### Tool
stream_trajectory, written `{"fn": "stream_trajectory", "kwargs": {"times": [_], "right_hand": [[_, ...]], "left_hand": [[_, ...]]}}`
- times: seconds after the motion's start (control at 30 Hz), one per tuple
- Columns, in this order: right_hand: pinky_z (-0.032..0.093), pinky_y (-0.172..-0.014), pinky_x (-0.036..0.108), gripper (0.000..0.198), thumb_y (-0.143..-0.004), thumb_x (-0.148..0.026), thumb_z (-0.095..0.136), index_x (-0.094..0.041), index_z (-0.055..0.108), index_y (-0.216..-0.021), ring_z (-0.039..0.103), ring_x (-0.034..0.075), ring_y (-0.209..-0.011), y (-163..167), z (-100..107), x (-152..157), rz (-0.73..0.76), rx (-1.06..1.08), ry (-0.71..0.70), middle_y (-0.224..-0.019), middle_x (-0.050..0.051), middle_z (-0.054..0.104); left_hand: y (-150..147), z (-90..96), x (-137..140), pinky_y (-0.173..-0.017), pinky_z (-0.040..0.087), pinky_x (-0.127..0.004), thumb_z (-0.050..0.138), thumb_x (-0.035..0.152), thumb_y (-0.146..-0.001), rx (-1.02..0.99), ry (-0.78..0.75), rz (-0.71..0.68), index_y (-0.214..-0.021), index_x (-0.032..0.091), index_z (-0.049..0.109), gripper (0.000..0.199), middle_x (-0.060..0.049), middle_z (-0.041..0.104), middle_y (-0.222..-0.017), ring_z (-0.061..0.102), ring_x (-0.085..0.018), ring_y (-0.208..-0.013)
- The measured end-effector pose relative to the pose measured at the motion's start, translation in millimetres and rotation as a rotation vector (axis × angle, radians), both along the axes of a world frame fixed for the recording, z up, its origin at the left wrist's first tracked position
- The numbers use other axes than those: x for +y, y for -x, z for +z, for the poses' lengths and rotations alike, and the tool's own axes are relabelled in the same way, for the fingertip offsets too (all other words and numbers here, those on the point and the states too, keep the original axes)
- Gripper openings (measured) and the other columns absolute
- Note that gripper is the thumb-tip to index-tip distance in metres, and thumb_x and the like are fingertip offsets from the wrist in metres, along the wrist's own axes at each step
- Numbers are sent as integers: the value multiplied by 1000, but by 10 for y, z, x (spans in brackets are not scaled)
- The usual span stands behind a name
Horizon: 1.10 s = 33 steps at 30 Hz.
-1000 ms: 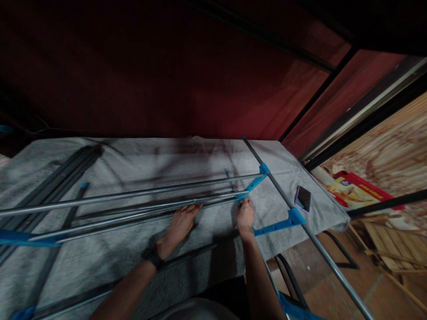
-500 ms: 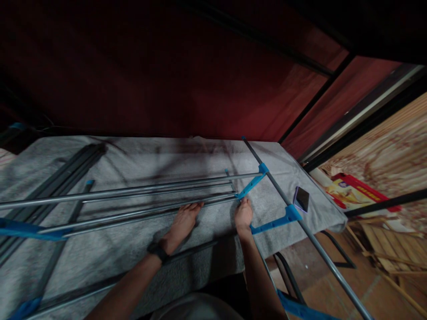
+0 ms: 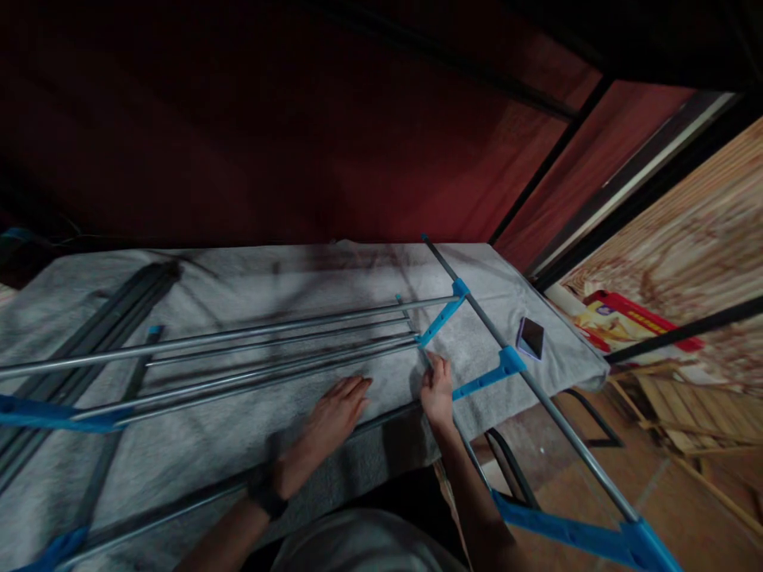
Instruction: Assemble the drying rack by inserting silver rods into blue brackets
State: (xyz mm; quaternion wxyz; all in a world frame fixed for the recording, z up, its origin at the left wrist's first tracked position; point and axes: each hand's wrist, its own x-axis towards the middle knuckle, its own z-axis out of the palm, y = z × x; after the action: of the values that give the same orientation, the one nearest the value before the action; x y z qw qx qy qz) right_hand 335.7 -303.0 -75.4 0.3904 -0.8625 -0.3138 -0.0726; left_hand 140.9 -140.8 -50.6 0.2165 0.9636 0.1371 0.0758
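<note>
A rack of grey metal tubes [image 3: 286, 326] with blue plastic brackets lies across the cloth-covered table. My left hand [image 3: 341, 409], with a dark band on its wrist, is just on the near side of the long tubes, apart from them. Its fingers are stretched out and hold nothing. My right hand [image 3: 438, 391] is closed around a thin side tube [image 3: 466, 435], slightly below the end of a slanted blue bracket [image 3: 439, 319]. A second blue bracket [image 3: 486, 381] is just right of that hand, joined to a long side pole [image 3: 554, 413].
Several dark tubes [image 3: 113, 318] lie bundled at the left of the grey cloth [image 3: 334, 278]. A phone [image 3: 530, 338] rests near the right edge. Beyond it are a red and yellow box [image 3: 637, 322] and a wooden slatted piece [image 3: 685, 409]. A dark red curtain [image 3: 298, 159] hangs behind.
My left hand has come off the long tubes and moved towards me. My right hand has slid slightly away from the slanted bracket's end. The whole view has shifted a little.
</note>
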Motion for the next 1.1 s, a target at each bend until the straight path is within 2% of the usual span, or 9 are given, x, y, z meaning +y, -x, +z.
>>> {"fn": "stream_trajectory", "kwargs": {"times": [0.07, 0.13, 0.2, 0.27, 0.33, 0.37, 0.53, 0.83, 1.1], "right_hand": [[48, -100, 38, 35, -91, -14, 37, -20, 58, -118, 60, 23, -110, 271, 15, -225, 130, 6, -44, -113, 11, 61], [49, -94, 37, 27, -95, -17, 37, -22, 59, -109, 61, 21, -100, 499, -8, -459, 161, 10, -55, -103, 8, 62], [50, -90, 36, 21, -96, -20, 38, -23, 57, -104, 60, 21, -95, 603, -43, -675, 70, 6, -72, -96, 6, 60], [50, -91, 39, 19, -94, -23, 42, -22, 55, -108, 59, 23, -98, 552, -67, -847, -92, -18, -73, -100, 8, 60], [49, -96, 44, 29, -90, -24, 46, -19, 54, -117, 58, 27, -107, 390, -75, -955, -203, -33, -50, -111, 13, 60], [49, -97, 45, 34, -88, -25, 46, -18, 54, -121, 58, 28, -109, 294, -78, -983, -202, -20, -32, -114, 14, 60], [54, -92, 40, 36, -89, -19, 40, -18, 61, -118, 64, 24, -100, -13, -132, -937, 26, 92, 54, -103, 11, 68], [52, -98, 45, 37, -88, -19, 45, -15, 61, -121, 63, 27, -111, 16, -172, -869, 11, 41, 87, -111, 15, 68], [51, -81, 37, 27, -94, -20, 41, -17, 64, -108, 63, 24, -87, 103, -127, -787, -105, 38, 186, -94, 10, 67]], "left_hand": [[37, -51, -138, -113, 48, -41, 52, 32, -101, 21, 49, -10, -141, 21, 59, 41, -11, 65, -137, 58, -25, -130], [52, -114, -236, -113, 48, -43, 60, 30, -97, 61, 78, -41, -137, 23, 61, 41, -10, 65, -135, 57, -27, -132], [47, -152, -297, -114, 47, -45, 62, 23, -95, 108, 94, -70, -133, 23, 64, 39, -11, 64, -135, 55, -28, -134], [33, -152, -335, -114, 47, -45, 57, 17, -95, 142, 110, -93, -130, 22, 66, 36, -12, 64, -134, 55, -28, -135], [20, -125, -366, -113, 47, -45, 50, 15, -97, 166, 135, -108, -130, 20, 66, 36, -14, 65, -134, 55, -28, -134], [18, -108, -381, -112, 48, -46, 48, 15, -98, 175, 149, -114, -130, 20, 66, 37, -14, 65, -135, 56, -28, -134], [42, -59, -448, -104, 53, -45, 42, 18, -100, 208, 201, -105, -133, 19, 63, 39, -14, 63, -139, 64, -28, -123], [83, -83, -454, -99, 55, -38, 43, 20, -101, 148, 243, -136, -128, 21, 64, 34, -11, 65, -135, 67, -23, -113], [118, -155, -426, -98, 54, -37, 45, 19, -100, 71, 286, -138, -126, 22, 65, 33, -10, 68, -127, 67, -22, -110]]}}
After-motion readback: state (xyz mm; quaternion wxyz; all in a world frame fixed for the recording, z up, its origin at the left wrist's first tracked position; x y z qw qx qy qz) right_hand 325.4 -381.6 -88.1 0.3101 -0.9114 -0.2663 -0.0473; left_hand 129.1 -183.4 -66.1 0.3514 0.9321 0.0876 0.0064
